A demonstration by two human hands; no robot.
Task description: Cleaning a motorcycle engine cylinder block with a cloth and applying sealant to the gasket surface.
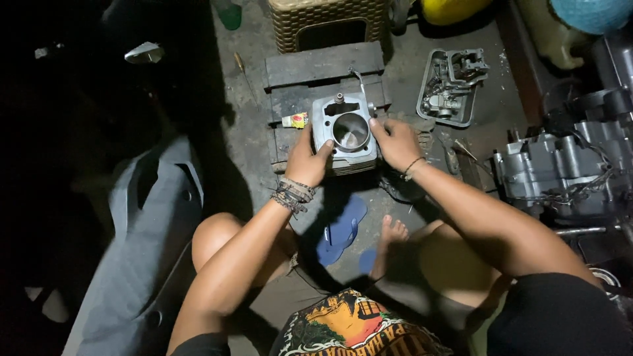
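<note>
A person squats on a dirty concrete floor (250,132) and holds a grey metal engine cylinder (345,134) between both hands. The cylinder sits upright on a dark wooden block (323,66), its round bore facing up and its cooling fins showing along the near edge. The left hand (307,158) grips the cylinder's left side, its fingers (324,149) curled against the edge; woven bracelets (292,194) ring that wrist. The right hand (398,143) clasps the right side, thumb and fingers pressed on the top rim. A small yellow and red box (295,120) lies on the block just beside the cylinder's left side. Beyond the block stands a tan woven plastic stool (328,20). To the right, well apart, a metal tray (430,79) holds engine parts, and a larger engine case (554,171) sits near the right arm. A blue sandal (341,229) lies between the knees, and a grey plastic panel (145,231) rests at the left.
</note>
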